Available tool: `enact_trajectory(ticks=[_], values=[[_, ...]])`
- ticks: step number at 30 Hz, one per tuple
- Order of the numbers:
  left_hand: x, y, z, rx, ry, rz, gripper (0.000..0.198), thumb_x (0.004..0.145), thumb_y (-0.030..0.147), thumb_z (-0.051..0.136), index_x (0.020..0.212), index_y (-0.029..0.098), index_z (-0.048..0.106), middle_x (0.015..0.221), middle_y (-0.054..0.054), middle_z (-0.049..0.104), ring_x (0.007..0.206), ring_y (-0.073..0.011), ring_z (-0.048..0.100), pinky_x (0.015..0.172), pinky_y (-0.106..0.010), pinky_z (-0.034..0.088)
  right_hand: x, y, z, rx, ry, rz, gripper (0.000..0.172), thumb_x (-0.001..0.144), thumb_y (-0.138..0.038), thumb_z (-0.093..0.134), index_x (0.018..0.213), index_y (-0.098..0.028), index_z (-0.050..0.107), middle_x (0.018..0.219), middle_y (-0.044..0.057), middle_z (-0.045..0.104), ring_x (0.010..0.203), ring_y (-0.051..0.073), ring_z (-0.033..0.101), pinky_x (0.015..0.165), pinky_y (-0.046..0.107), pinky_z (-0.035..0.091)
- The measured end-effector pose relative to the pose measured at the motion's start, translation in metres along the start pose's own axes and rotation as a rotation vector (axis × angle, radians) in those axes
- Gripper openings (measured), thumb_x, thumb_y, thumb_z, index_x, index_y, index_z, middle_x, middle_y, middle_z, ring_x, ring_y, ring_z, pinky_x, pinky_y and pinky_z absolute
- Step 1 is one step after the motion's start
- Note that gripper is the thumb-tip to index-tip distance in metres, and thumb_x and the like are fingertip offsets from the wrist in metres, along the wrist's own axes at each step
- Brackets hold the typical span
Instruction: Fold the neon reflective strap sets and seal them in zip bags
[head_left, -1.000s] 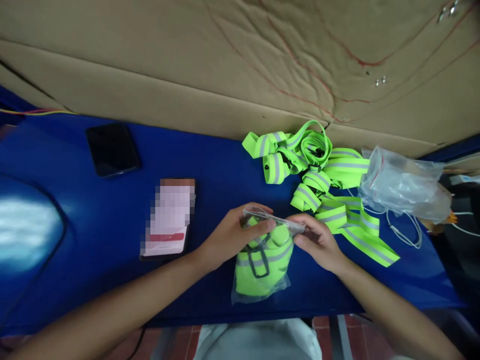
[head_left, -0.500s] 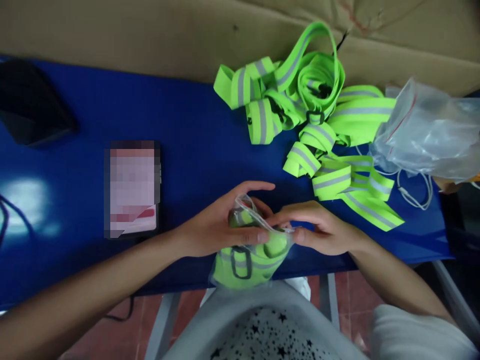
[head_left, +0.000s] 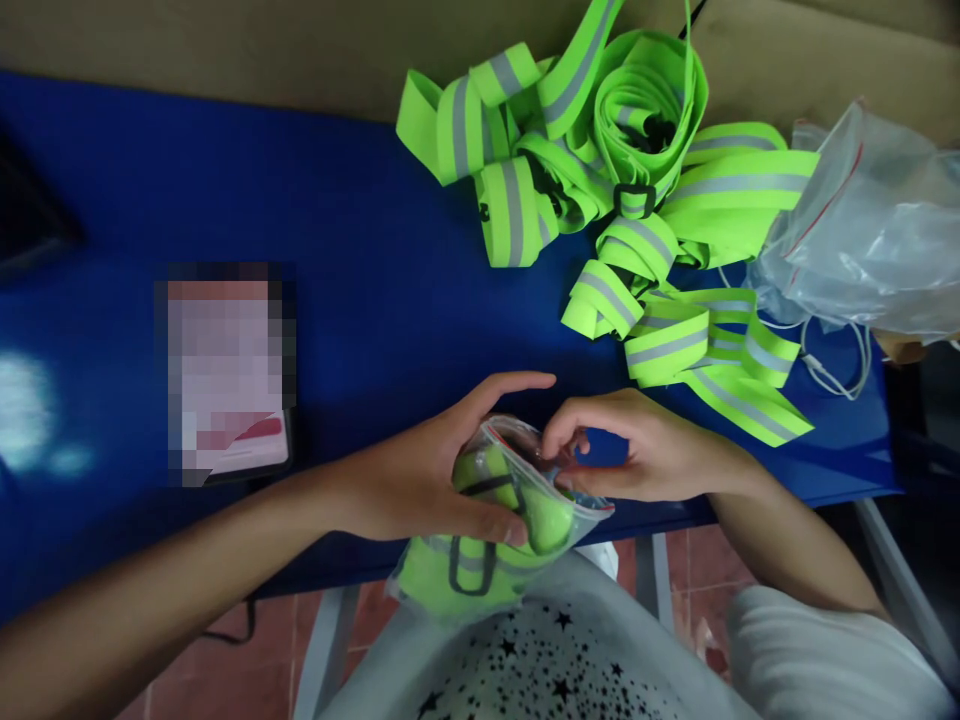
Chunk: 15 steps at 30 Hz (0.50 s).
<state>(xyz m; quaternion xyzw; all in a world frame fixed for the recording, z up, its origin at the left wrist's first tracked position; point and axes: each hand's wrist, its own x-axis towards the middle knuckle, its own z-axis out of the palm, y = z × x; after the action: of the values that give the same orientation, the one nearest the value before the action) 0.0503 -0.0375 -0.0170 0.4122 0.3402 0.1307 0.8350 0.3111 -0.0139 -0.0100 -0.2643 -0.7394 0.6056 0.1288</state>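
Observation:
My left hand (head_left: 442,480) grips a clear zip-lock bag (head_left: 431,585) from its left side, thumb across the front. Inside the bag lies a folded fluorescent green strap with a grey reflective stripe; a black buckle (head_left: 472,566) shows through the plastic. The bag's mouth gapes, its red-lined seal facing up and right. At that mouth, my right hand (head_left: 611,445) has curled fingers, with thumb and fingertips on the rim; the fingertips are partly hidden. The bag hangs over the table's front edge, close to my lap.
A pile of green reflective straps (head_left: 517,215) lies at the back of the blue table (head_left: 337,240). Right of it are empty clear bags (head_left: 885,240) and a white cable (head_left: 855,375). On the left lies a phone (head_left: 232,380) with a blurred screen. A dark object (head_left: 30,215) sits far left.
The bag's mouth has spread wider, and my right fingers have curled at its opening. The bag has come slightly closer to my lap. The whole view has shifted a little.

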Motion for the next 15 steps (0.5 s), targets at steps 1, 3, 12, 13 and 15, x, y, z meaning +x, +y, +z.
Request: enact_trajectory(ticks=[1,3,12,13,15], values=[[0.0,0.0,0.0,-0.006,0.006,-0.005,0.105,0.073,0.021,0.091,0.159,0.037,0.034,0.125,-0.008,0.075,0.114,-0.0249,0.075,0.098,-0.036,0.059,-0.001,-0.001,0.0,0.061,-0.017,0.035,0.015,0.095,-0.021,0.071,0.108,-0.018,0.063,0.095,0.001,0.072,0.081,0.009,0.068,0.073,0.021,0.055],[0.001,0.0,-0.001,-0.034,0.029,-0.015,0.101,0.072,0.022,0.091,0.158,0.036,0.039,0.123,-0.008,0.077,0.113,-0.0261,0.076,0.093,-0.036,0.061,-0.002,-0.002,-0.001,0.177,0.007,0.102,0.015,0.097,-0.019,0.067,0.109,-0.019,0.058,0.096,0.001,0.069,0.081,0.009,0.069,0.071,0.021,0.057],[0.009,0.0,-0.007,0.102,0.25,0.09,0.036,0.093,0.047,0.072,0.12,0.025,0.078,0.124,-0.008,0.078,0.119,-0.0276,0.071,0.103,-0.038,0.056,0.0,0.002,-0.005,0.371,0.333,0.207,0.021,0.1,-0.027,0.066,0.118,-0.018,0.061,0.093,0.0,0.071,0.068,0.006,0.064,0.061,0.017,0.053],[0.01,0.0,-0.007,0.115,0.269,0.094,0.034,0.093,0.047,0.071,0.119,0.026,0.079,0.123,-0.007,0.078,0.118,-0.0262,0.071,0.104,-0.036,0.055,0.0,0.002,-0.007,0.327,0.305,0.188,0.021,0.101,-0.029,0.065,0.119,-0.018,0.063,0.095,0.001,0.071,0.071,0.007,0.065,0.063,0.018,0.053],[0.009,-0.002,-0.008,0.1,0.288,0.105,0.03,0.094,0.045,0.071,0.116,0.028,0.08,0.12,-0.005,0.08,0.114,-0.0232,0.073,0.103,-0.033,0.054,-0.001,0.0,-0.01,0.186,0.21,0.113,0.023,0.102,-0.032,0.065,0.118,-0.017,0.068,0.099,0.004,0.072,0.079,0.009,0.066,0.069,0.02,0.054]])
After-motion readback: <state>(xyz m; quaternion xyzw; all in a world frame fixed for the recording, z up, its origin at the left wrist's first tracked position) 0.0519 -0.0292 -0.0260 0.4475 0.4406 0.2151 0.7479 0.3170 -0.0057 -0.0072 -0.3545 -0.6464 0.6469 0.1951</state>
